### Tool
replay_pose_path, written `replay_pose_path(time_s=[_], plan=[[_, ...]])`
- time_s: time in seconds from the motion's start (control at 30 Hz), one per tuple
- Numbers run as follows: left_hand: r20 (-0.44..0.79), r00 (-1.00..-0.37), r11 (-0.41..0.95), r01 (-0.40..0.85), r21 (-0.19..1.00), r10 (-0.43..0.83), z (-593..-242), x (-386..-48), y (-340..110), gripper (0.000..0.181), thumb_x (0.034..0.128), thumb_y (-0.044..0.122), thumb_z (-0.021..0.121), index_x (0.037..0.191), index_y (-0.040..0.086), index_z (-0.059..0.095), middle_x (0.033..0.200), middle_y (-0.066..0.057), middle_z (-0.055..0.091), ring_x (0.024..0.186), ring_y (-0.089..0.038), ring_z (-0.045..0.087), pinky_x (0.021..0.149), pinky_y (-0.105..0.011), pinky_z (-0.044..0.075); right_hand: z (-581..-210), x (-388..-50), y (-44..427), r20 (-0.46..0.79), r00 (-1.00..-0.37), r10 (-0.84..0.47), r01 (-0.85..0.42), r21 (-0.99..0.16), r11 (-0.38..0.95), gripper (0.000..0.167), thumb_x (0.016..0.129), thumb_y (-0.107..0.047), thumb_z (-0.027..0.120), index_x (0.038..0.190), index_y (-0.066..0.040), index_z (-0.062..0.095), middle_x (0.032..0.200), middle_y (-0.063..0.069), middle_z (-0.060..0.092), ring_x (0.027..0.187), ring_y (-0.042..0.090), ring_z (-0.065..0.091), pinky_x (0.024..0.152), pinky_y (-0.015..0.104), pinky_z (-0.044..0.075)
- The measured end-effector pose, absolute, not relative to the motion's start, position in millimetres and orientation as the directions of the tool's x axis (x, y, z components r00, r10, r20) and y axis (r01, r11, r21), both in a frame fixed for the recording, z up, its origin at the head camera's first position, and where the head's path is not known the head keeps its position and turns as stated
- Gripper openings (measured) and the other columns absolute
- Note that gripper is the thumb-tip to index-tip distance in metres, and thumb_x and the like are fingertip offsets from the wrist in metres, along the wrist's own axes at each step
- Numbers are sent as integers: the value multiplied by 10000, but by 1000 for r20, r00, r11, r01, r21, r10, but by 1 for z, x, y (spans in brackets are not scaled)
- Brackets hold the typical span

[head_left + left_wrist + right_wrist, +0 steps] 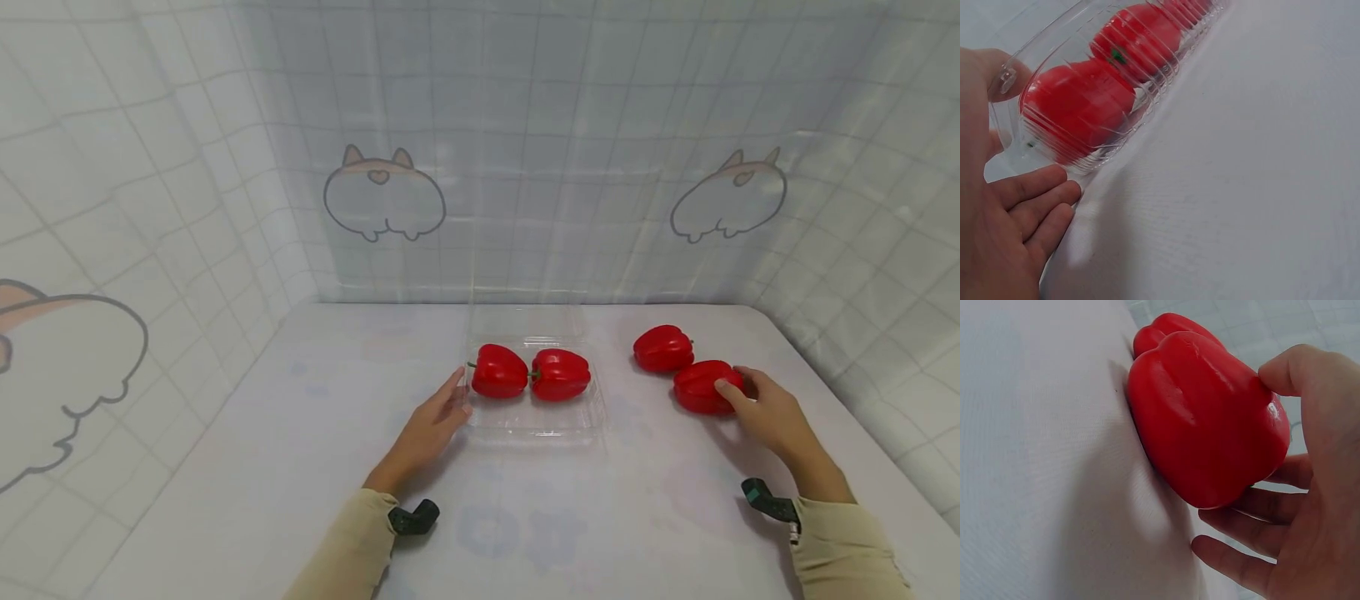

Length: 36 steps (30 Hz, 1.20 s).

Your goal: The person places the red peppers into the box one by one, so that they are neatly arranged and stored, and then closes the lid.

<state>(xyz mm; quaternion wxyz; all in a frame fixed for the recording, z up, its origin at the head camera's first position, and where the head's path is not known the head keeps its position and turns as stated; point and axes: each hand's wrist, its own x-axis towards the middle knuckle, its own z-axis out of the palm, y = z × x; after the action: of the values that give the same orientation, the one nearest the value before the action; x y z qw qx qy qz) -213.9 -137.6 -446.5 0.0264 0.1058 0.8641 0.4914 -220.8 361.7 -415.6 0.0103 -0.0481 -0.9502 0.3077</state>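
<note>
Right grip (770, 414) on nearer loose red pepper (697, 388), thumb (1291, 370) opposite spread fingers (1247, 531)

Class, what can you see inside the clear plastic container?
The left pepper and the right pepper, both red, lie inside the container. Its floor directly beneath them is covered and cannot be seen.

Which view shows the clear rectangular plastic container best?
The head view: the clear rectangular plastic container appears nearly whole from above. The left wrist view crops it, close on its ribbed side; the right wrist view shows none of it.
</note>
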Motion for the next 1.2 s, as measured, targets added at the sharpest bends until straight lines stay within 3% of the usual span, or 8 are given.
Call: replay_pose_path(time_s=[0.17,0.73,1.07,1.13,1.2], plan=[[39,-982,506,129,853,185,-445,-213,-134,657,1025,330,561,1596,370,238,1520,-56,476,1391,-274,449,1094,-536,388,-416,-220,362,-5,-996,85,72,-586,807,803,1022,-539,434,1427,150,352,1366,407,407,1211,574,399,928,693,446],[67,-977,499,162,851,202,-445,-211,-136,646,1028,312,559,1596,350,254,1518,-66,476,1382,-271,460,1096,-527,390,-417,-218,365,22,-995,96,64,-601,797,798,1007,-551,466,1458,99,367,1399,386,406,1185,564,439,879,672,485],[78,-976,484,171,858,205,-447,-212,-136,646,1027,301,567,1598,320,266,1502,-71,493,1370,-271,473,1092,-512,399,-421,-219,366,55,-987,148,67,-704,707,762,1032,-486,458,1496,101,311,1423,390,370,1228,586,405,940,679,455],[83,-974,479,176,860,209,-447,-212,-136,645,1027,293,567,1599,301,269,1498,-76,498,1368,-269,475,1095,-509,397,-422,-219,367,64,-986,152,58,-730,681,748,1036,-472,458,1502,93,309,1421,382,376,1234,569,399,918,617,502],[87,-973,476,182,860,213,-446,-212,-136,647,1027,291,567,1601,286,269,1494,-79,502,1365,-267,480,1095,-506,398,-422,-219,367,91,-984,152,31,-756,654,719,1040,-448,464,1503,84,324,1414,368,397,1231,536,411,875,421,562]])
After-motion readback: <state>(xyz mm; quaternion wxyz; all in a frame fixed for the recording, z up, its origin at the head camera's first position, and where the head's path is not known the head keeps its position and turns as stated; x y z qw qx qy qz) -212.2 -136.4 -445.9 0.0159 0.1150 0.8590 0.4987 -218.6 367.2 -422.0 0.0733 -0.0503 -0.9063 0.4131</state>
